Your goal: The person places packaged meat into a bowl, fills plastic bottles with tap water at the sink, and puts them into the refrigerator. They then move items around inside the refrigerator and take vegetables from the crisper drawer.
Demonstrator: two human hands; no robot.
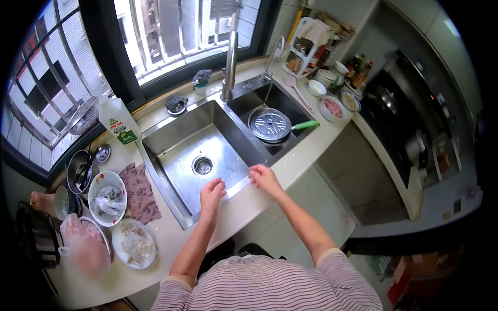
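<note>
My left hand (212,194) is over the front edge of the large steel sink basin (179,137), fingers loosely bent and holding nothing. Close by on its right, my right hand (263,179) hovers near the same front rim, also without anything in it, its fingers slightly curled. The basin holds only its round drain (203,166) and some wet shine. In the smaller basin lies a round metal steamer plate with holes (270,124), and a green handle (305,125) sticks out beside it.
Left counter: a white jug (118,119), a patterned cloth (139,193), a bowl with crumpled plastic (108,198), a plate of scraps (134,243) and a pink bag (80,233), partly blurred. A tall faucet (230,67) rises behind. Right: a bowl of meat (332,108) and the stove (386,109).
</note>
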